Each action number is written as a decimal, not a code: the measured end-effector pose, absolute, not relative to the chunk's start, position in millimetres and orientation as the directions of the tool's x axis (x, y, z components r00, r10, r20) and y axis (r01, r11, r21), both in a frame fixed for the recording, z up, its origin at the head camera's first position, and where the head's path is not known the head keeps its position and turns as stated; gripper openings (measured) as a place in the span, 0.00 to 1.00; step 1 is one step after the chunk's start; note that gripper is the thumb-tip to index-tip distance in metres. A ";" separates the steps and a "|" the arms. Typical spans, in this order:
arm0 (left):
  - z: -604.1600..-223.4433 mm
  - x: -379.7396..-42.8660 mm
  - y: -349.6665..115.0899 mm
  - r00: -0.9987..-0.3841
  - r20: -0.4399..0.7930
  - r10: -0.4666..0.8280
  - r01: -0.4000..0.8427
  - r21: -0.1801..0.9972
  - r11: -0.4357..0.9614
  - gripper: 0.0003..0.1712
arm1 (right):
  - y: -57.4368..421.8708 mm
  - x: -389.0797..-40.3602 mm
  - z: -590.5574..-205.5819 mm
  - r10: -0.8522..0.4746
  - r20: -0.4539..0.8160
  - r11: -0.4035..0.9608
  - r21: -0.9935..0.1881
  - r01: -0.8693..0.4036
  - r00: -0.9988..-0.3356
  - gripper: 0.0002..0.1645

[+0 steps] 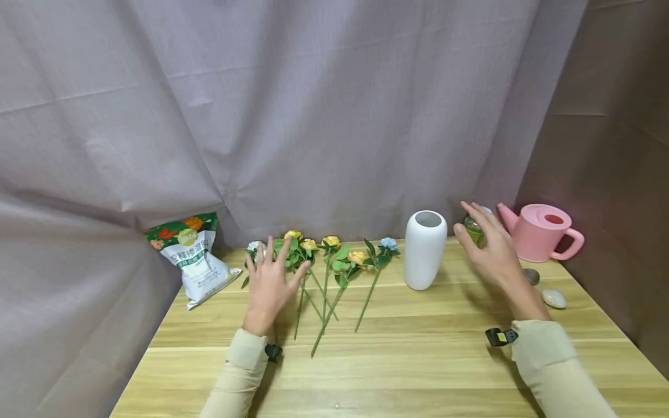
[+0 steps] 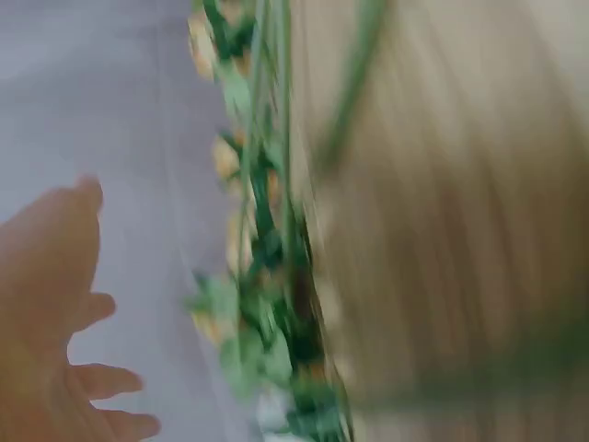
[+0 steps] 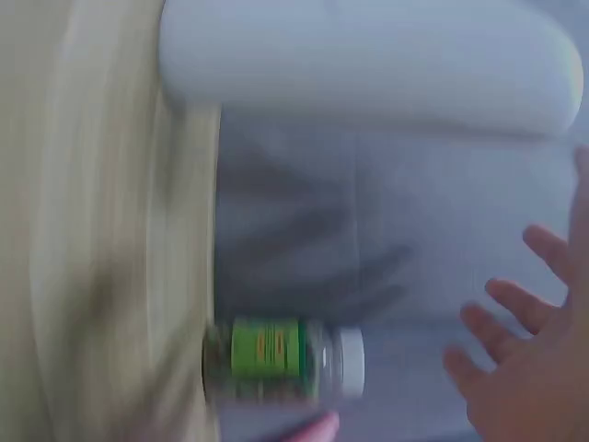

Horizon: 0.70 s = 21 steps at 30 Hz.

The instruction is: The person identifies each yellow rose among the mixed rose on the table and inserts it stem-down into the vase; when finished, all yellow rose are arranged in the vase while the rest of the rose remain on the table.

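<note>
My left hand [image 1: 268,288] hovers with spread fingers over the left end of a row of artificial flowers, holding nothing. Yellow roses [image 1: 331,241] lie there with green stems toward me, a blue flower [image 1: 388,244] to their right. A white flower [image 1: 254,246] is partly covered by the hand. My right hand [image 1: 491,249] is raised, fingers extended and nothing in it, to the right of a white vase [image 1: 425,255] standing upright. Behind that hand, partly hidden, is a clear jar with a green label [image 3: 265,348] and white lid. Both wrist views are blurred.
A pink watering can [image 1: 538,235] stands at the back right corner. Nearer lie a dark stone [image 1: 531,276] and a pale stone [image 1: 554,298]. At the left, a white and green bag [image 1: 195,261] leans against the grey curtain [image 1: 334,116] behind the wooden table [image 1: 397,371].
</note>
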<state>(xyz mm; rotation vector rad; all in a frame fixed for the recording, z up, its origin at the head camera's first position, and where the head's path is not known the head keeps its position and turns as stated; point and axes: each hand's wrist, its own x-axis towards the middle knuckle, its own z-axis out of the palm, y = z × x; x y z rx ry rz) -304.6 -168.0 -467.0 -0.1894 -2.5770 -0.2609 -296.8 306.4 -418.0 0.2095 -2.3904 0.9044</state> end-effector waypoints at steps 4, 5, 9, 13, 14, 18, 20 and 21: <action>-467.0 -294.4 -128.3 -0.812 0.544 0.212 0.389 0.233 0.891 0.34 | 283.0 -292.7 -421.5 0.060 0.535 0.615 -0.685 -0.390 -0.843 0.41; -466.7 -291.9 -117.9 -0.814 0.526 0.248 0.429 0.255 0.866 0.30 | 277.9 -291.2 -423.1 0.063 0.525 0.598 -0.701 -0.389 -0.849 0.41; -465.8 -284.7 -85.7 -0.857 0.382 0.346 0.485 0.370 0.792 0.17 | 263.3 -286.0 -426.4 0.069 0.502 0.553 -0.738 -0.386 -0.862 0.38; -466.9 -282.9 -70.6 -0.906 0.248 0.343 0.421 0.433 0.797 0.10 | 252.2 -277.2 -420.2 0.072 0.479 0.513 -0.770 -0.379 -0.875 0.36; -467.3 -282.9 -68.9 -0.912 0.230 0.340 0.409 0.445 0.796 0.09 | 249.6 -275.0 -418.0 0.071 0.476 0.507 -0.774 -0.380 -0.876 0.36; -469.0 -282.3 -66.8 -0.926 0.190 0.327 0.378 0.476 0.794 0.07 | 240.0 -269.2 -411.3 0.078 0.485 0.481 -0.784 -0.393 -0.871 0.36; -469.8 -282.2 -67.4 -0.927 0.184 0.328 0.376 0.488 0.788 0.08 | 236.9 -269.1 -410.2 0.090 0.493 0.458 -0.792 -0.403 -0.865 0.35; -470.1 -282.1 -67.9 -0.928 0.182 0.325 0.372 0.489 0.789 0.09 | 235.6 -269.4 -410.1 0.096 0.499 0.447 -0.795 -0.410 -0.861 0.35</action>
